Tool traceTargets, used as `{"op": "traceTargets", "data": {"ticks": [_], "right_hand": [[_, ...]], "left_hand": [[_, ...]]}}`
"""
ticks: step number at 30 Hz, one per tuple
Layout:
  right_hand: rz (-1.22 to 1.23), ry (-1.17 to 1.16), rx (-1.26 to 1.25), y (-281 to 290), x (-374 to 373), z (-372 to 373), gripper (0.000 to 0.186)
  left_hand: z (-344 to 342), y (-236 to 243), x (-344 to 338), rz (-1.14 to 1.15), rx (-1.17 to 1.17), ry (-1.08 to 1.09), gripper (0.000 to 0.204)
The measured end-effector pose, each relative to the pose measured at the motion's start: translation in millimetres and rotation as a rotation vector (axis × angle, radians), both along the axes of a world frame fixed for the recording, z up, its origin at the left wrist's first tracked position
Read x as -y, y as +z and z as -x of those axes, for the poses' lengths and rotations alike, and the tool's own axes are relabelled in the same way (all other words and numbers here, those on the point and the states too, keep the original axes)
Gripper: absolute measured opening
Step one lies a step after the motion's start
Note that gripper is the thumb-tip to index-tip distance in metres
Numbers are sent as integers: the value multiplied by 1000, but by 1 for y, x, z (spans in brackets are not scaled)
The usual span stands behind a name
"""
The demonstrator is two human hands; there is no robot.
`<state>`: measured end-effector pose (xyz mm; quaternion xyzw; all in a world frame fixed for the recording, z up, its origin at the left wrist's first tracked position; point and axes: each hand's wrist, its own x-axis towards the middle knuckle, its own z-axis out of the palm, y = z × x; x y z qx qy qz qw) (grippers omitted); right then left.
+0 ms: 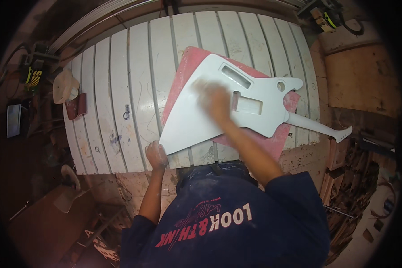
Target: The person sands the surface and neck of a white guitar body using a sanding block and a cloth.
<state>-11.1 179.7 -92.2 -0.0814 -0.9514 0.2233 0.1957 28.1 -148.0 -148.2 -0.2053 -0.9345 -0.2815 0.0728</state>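
Observation:
A white angular guitar body (185,120) with cut-out pockets and an attached neck (317,123) lies on a pink sheet (186,64) on the slatted table (138,67). My left hand (156,156) grips its lower left tip with curled fingers. Over the upper left part of the body, my right hand (213,100) is smeared by motion, with something pale and indistinct at its fingers; whether it holds that cannot be made out.
At the table's left end sit a cream object (64,85) and reddish-brown pieces (76,107). Machine parts (33,76) line the rim of the view. A wooden board (362,85) lies beyond the right end, and a brown surface (51,205) is at lower left.

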Motion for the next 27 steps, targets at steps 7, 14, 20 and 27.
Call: {"op": "traceTargets", "data": {"ticks": [7, 14, 20, 27], "right_hand": [[-222, -376, 18, -11, -132, -62, 47], [-198, -304, 80, 9, -97, -83, 55], [-129, -635, 86, -20, -178, -81, 51], [-114, -586, 119, -13, -183, -88, 60]], "left_hand": [[-2, 0, 3, 12, 36, -13, 27], [-3, -6, 9, 12, 65, -6, 34], [0, -12, 5, 7, 31, -24, 37], [-2, -5, 5, 17, 64, -25, 39]]}}
